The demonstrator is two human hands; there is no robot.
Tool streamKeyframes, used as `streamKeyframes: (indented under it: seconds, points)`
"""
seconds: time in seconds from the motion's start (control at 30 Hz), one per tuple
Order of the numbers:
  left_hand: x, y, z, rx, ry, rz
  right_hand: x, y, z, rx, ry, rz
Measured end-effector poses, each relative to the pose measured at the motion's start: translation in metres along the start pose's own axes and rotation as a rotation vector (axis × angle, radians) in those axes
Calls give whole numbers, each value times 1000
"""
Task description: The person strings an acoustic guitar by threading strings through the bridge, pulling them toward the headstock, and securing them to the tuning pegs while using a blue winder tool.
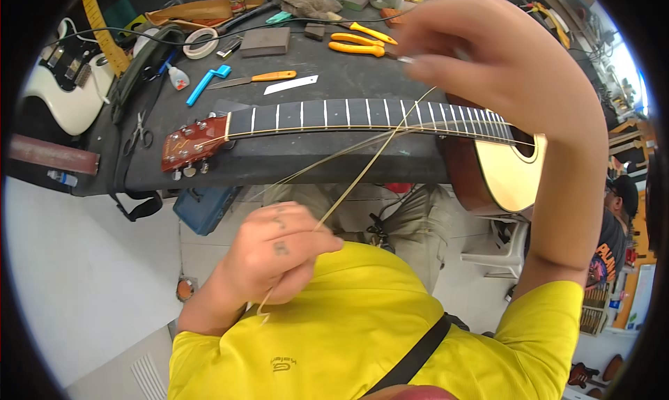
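Observation:
My left hand (279, 250), in front of my chest, is closed on a thin golden guitar string (362, 170). One end of the string curls below that fist; the rest slants up across the guitar neck toward my right hand (463, 48). Raised over the far side of the bench, the right hand has bent fingers smeared by motion, so its grip cannot be made out. An acoustic guitar (505, 173) lies across the bench, its red-brown headstock (195, 145) at the left. One string shows along the near edge of its fretboard (313, 116).
Yellow-handled pliers (355, 48), a knife with an orange handle (272, 76), a blue string winder (208, 85) and scissors (138, 134) lie on the dark bench. A white electric guitar (66, 86) is at left. A person (617, 212) is at right, near a white stool (498, 250).

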State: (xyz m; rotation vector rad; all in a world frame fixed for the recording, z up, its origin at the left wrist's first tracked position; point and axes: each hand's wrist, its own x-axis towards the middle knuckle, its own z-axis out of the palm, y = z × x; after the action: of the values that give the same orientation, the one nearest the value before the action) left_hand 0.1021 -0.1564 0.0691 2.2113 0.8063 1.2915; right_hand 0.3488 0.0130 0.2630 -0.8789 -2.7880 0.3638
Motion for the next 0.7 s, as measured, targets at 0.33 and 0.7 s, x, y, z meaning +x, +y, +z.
streamKeyframes:
  seconds: [0.33, 0.7]
  points:
    - [32, -27, 51, 87, -84, 98, -117, 38, 93, -240, 432, 320]
    - [66, -35, 98, 242, -39, 45, -102, 67, 117, -365, 442, 224]
